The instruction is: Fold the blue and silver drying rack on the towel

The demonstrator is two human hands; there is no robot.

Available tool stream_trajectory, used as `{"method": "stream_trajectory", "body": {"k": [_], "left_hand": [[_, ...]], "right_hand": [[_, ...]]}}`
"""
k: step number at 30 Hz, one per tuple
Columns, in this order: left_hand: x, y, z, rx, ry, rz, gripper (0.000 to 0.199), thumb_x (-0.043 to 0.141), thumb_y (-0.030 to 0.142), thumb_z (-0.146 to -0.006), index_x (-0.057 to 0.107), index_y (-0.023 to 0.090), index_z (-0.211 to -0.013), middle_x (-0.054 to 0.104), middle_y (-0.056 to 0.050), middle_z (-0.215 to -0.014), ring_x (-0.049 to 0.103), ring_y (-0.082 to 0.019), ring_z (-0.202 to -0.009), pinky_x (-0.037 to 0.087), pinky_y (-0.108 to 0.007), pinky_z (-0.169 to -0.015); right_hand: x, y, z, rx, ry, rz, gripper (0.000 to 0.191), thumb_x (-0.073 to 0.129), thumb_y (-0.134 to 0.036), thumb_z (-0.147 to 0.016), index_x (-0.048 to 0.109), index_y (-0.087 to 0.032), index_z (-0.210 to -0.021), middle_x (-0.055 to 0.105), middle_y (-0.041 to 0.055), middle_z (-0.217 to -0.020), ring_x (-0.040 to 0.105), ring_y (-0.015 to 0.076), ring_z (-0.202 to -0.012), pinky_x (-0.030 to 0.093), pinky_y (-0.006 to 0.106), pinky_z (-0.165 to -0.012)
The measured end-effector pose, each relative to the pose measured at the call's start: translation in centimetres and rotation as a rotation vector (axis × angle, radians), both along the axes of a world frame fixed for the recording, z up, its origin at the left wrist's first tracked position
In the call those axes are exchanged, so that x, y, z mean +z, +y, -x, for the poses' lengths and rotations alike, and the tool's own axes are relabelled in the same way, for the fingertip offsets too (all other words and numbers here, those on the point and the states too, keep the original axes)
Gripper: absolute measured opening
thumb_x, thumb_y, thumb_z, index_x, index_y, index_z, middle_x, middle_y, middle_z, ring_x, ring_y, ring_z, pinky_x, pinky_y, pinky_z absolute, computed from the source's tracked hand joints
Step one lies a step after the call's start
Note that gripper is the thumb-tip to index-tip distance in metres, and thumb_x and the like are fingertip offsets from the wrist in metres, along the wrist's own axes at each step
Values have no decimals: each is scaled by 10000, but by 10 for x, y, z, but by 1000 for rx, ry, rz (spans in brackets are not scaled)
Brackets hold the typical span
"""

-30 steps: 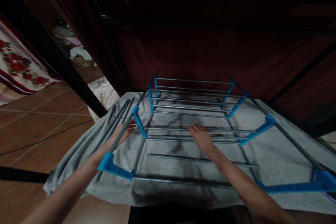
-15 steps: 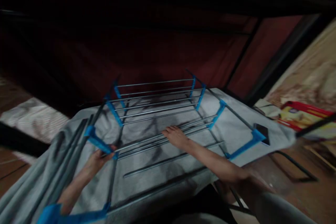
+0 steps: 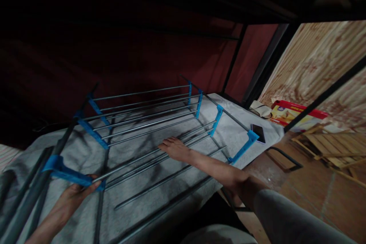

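A partly assembled rack of grey metal tubes and blue plastic brackets lies across a cloth-covered surface [image 3: 137,213]. My left hand [image 3: 76,194] is closed around the lower end of the near-left blue bracket [image 3: 68,175], where a thin metal rod [image 3: 128,164] meets it. Further right, my right hand [image 3: 174,148] rests over that same rod with its fingers curled down onto it. Just below, more rods run parallel between the left and right brackets. One loose-looking rod [image 3: 143,192] lies nearer to me, with its left end free of any bracket.
Several thicker tubes [image 3: 34,190] lie along the left side. A phone [image 3: 258,133] is on the cloth beside the right-hand bracket [image 3: 246,145]. Beyond it are a red and yellow package [image 3: 297,114] and a wooden slatted piece [image 3: 334,145]. Dark frame bars surround the bed-like space.
The view has swung to the right, so the rack and both hands appear further left. Both hands keep roughly the same places on the bracket and rod.
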State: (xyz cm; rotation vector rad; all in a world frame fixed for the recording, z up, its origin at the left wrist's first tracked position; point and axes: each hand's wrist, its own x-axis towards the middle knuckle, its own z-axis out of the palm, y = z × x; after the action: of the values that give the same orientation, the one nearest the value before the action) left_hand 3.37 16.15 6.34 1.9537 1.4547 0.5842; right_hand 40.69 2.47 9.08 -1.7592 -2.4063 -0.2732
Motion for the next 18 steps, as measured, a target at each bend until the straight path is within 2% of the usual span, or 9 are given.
{"method": "stream_trajectory", "body": {"k": [3, 7, 11, 14, 18], "left_hand": [[19, -15, -10, 67, -138, 159, 878, 679, 931, -272, 736, 239, -809, 772, -58, -874, 678, -346, -1033, 518, -451, -1005], [29, -22, -17, 115, -187, 194, 911, 718, 905, -206, 729, 216, -801, 767, -55, -841, 664, -338, -1022, 480, -455, -1041], [21, -17, -19, 146, -239, 142, 819, 744, 873, -178, 701, 281, -743, 750, 7, -738, 683, -308, -891, 534, -442, -952], [10, -10, -19, 155, -306, 92, 704, 782, 823, -243, 679, 323, -728, 739, 49, -708, 684, -277, -805, 564, -417, -874], [-7, 2, -13, 143, -301, 55, 656, 765, 829, -331, 674, 318, -734, 721, 40, -658, 679, -273, -768, 562, -422, -862]], "right_hand": [[1, -1, -1, -12, 21, 6, 211, 478, -204, -1017, 650, -213, -1138, 676, 55, -1043, 609, 182, -999, 465, 330, -929], [4, -2, 0, 0, 34, 25, 227, 476, -164, -1001, 644, -199, -1150, 676, 71, -1054, 610, 183, -1007, 470, 334, -940], [6, 0, 11, 61, 18, 2, 281, 437, -173, -1012, 601, -202, -1239, 670, 64, -1090, 610, 185, -999, 482, 342, -931], [7, 7, 20, 67, -18, 7, 335, 396, -162, -1022, 577, -228, -1297, 653, 37, -1105, 605, 171, -981, 491, 319, -907], [9, 13, 22, 66, -37, 44, 449, 390, -110, -997, 524, -272, -1393, 632, 29, -1156, 598, 166, -1003, 492, 318, -926]]}}
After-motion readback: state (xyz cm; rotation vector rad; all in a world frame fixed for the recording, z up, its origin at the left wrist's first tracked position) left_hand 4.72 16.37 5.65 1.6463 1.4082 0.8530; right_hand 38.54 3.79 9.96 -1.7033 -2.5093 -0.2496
